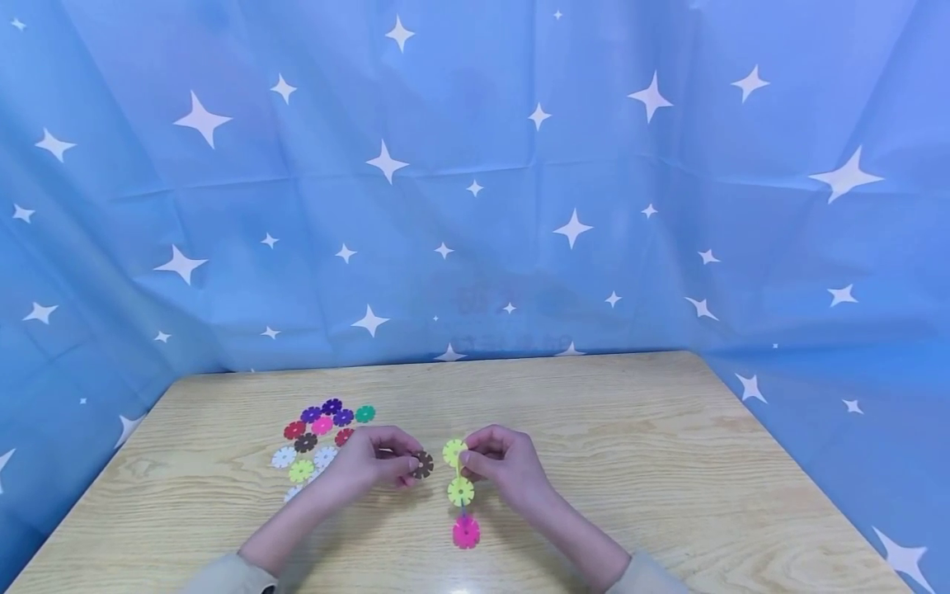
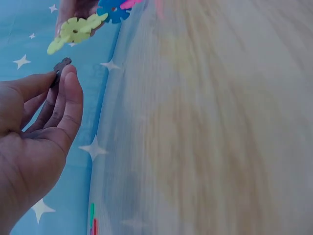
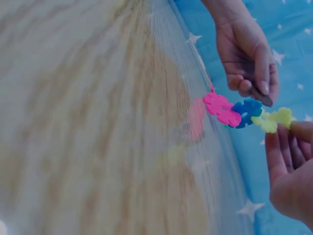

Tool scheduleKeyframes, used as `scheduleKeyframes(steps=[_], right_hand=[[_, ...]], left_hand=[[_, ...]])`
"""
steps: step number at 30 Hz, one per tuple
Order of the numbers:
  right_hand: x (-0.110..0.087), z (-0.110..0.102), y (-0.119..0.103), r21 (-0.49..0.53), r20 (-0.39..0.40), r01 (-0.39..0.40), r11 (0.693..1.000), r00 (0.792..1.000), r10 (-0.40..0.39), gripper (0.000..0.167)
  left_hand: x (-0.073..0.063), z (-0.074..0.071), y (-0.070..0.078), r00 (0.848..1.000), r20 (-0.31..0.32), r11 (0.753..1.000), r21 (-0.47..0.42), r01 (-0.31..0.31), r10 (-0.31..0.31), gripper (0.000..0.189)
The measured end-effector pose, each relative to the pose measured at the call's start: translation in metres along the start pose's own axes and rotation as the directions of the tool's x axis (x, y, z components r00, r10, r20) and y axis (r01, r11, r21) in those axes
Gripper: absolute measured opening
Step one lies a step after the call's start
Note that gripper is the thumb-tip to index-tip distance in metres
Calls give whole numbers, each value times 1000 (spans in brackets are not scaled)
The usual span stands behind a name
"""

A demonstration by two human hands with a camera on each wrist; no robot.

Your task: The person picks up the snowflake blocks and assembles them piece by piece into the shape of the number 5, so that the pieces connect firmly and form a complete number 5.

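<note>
My left hand (image 1: 362,469) pinches a brown notched snowflake disc (image 1: 424,464) between thumb and fingertips; in the left wrist view this dark disc (image 2: 60,69) appears almost edge-on. Across a small gap to the right, my right hand (image 1: 512,469) grips the top of a chain of interlocked discs by a yellow disc (image 1: 453,452). Lower down the chain are another yellow disc (image 1: 460,492), a blue disc (image 3: 247,112) and a pink disc (image 3: 222,109) at the bottom end. The brown disc and the chain are apart in the head view.
Left of my left hand, loose discs lie grouped on the wooden table (image 1: 594,429): purple (image 1: 331,406), green (image 1: 365,414), red (image 1: 294,430), white (image 1: 284,457) and yellow (image 1: 301,471) among them. My left hand covers part of the group. A blue star-patterned curtain (image 1: 475,214) hangs behind.
</note>
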State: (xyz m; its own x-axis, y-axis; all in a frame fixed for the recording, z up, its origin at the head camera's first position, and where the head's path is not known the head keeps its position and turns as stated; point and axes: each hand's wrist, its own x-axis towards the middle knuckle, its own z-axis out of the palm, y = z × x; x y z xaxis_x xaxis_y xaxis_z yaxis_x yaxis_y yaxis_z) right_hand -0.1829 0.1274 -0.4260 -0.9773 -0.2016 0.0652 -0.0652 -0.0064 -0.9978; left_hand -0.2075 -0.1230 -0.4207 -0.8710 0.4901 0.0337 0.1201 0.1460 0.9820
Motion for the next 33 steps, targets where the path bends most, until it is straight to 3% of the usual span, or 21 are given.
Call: scheduleKeyframes(steps=[33], right_hand=[[1,4,0,13,-31,-40,999,999,41,22]], left_hand=[[5,16,6,996,-91,994,-108,-20,10,14]])
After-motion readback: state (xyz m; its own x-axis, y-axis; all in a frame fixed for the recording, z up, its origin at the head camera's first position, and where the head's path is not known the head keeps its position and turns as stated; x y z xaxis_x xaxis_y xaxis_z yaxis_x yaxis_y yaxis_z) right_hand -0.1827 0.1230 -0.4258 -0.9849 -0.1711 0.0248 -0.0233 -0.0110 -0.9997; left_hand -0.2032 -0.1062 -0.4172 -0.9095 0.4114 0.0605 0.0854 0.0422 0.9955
